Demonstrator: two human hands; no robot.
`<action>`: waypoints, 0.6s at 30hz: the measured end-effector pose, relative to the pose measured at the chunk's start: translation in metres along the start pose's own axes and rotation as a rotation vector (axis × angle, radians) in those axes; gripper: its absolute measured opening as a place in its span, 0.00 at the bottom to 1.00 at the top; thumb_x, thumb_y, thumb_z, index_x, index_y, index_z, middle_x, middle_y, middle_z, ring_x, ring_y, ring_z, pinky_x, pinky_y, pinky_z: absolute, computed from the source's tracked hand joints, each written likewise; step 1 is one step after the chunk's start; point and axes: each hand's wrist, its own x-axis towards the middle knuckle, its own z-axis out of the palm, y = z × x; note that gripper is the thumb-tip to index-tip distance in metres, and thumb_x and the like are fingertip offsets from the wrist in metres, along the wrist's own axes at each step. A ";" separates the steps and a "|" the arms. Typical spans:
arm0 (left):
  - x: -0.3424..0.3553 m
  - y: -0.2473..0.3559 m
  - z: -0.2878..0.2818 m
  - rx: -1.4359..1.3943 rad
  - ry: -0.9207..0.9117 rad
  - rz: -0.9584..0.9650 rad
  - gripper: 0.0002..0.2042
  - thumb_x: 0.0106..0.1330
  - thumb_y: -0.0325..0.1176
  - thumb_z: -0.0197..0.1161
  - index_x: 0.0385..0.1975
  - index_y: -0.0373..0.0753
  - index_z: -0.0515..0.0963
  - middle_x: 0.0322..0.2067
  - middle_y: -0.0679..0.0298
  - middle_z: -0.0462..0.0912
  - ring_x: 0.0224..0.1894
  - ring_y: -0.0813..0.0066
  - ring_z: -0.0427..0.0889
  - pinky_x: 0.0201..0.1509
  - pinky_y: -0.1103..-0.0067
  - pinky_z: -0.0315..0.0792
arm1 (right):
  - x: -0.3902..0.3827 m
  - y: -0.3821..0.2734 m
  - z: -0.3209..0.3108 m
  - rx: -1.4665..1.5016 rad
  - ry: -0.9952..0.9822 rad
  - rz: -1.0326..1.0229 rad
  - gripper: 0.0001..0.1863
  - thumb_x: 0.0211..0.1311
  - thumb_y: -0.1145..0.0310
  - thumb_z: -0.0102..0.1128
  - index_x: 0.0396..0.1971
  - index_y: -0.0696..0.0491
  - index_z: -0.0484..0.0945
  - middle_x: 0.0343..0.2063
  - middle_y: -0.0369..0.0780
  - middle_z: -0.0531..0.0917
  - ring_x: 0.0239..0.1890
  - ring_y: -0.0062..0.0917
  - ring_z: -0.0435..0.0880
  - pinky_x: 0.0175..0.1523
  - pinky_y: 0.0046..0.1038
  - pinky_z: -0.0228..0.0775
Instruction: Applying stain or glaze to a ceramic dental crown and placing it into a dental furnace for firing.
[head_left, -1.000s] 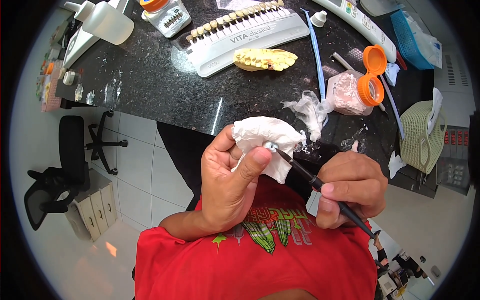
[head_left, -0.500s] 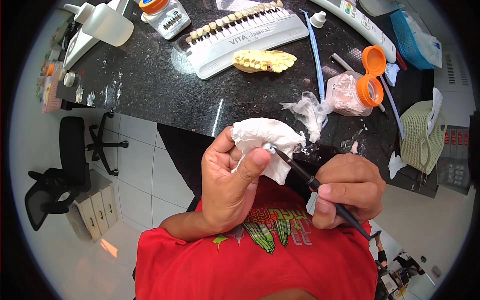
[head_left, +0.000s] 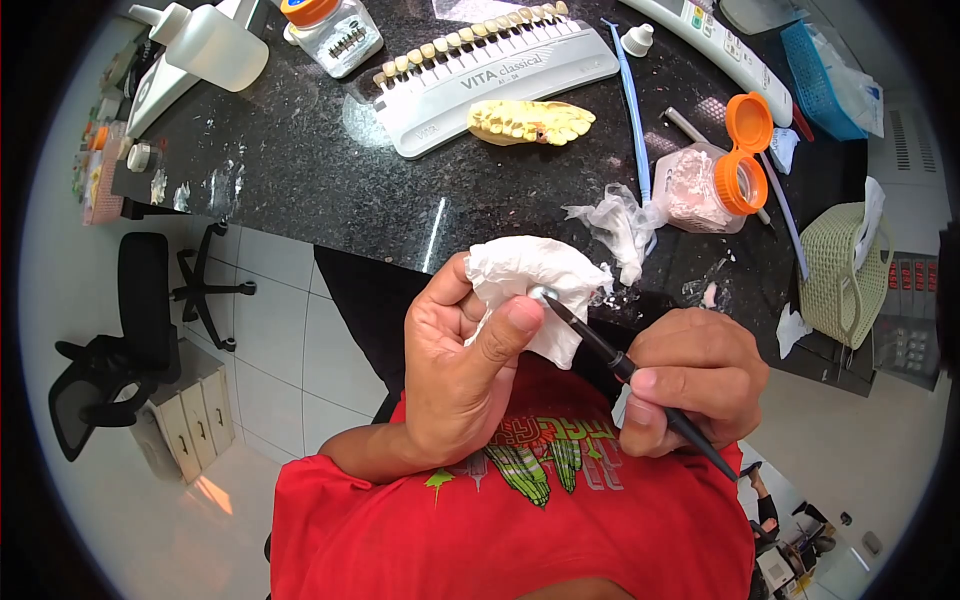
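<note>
In front of my chest, my left hand [head_left: 450,365] is closed on a crumpled white tissue [head_left: 512,265]. Between its thumb and the tissue it pinches a small glossy whitish piece [head_left: 544,293], which looks like a dental crown; the thumb covers part of it. My right hand [head_left: 697,378] grips a slim black brush [head_left: 592,343] like a pen. The brush's pointed tip touches the small piece or lies right against it. Beyond the hands, a yellow dental cast [head_left: 530,122] with a row of teeth rests on the dark speckled countertop [head_left: 330,200].
A grey tooth shade guide [head_left: 500,88] lies behind the cast. To the right are a crumpled clear plastic wrap [head_left: 622,230], an orange-lidded jar [head_left: 700,188] standing open, and a woven basket [head_left: 845,275]. A white squeeze bottle [head_left: 215,50] stands far left.
The brush has shifted slightly left and its tip sits a little differently on the small piece, which appears turned a bit. Both hands stay nearly in place.
</note>
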 end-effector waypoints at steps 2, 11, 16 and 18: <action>0.000 0.000 0.000 -0.007 -0.004 -0.009 0.18 0.67 0.26 0.64 0.54 0.25 0.70 0.48 0.48 0.82 0.50 0.66 0.84 0.56 0.73 0.79 | 0.000 0.000 0.001 -0.002 -0.002 -0.005 0.11 0.48 0.78 0.63 0.33 0.62 0.75 0.20 0.42 0.78 0.15 0.22 0.75 0.19 0.22 0.70; 0.000 -0.001 0.001 -0.011 -0.006 0.011 0.17 0.68 0.24 0.63 0.54 0.26 0.70 0.48 0.47 0.82 0.51 0.65 0.84 0.57 0.72 0.79 | 0.000 -0.001 0.000 -0.021 -0.002 -0.001 0.11 0.47 0.78 0.63 0.33 0.62 0.75 0.20 0.42 0.78 0.15 0.22 0.75 0.19 0.22 0.70; -0.001 0.000 0.000 0.001 0.000 0.003 0.17 0.69 0.26 0.63 0.54 0.26 0.70 0.48 0.48 0.82 0.49 0.65 0.84 0.55 0.72 0.80 | -0.001 -0.003 0.001 -0.005 -0.009 0.005 0.12 0.48 0.79 0.63 0.34 0.61 0.74 0.22 0.43 0.78 0.15 0.23 0.76 0.20 0.22 0.70; -0.001 0.002 0.000 0.001 -0.001 0.002 0.17 0.69 0.26 0.63 0.54 0.26 0.70 0.48 0.48 0.82 0.49 0.66 0.84 0.55 0.72 0.80 | -0.004 -0.006 0.000 0.029 0.113 0.088 0.14 0.45 0.80 0.69 0.35 0.57 0.78 0.22 0.41 0.81 0.19 0.25 0.81 0.21 0.22 0.73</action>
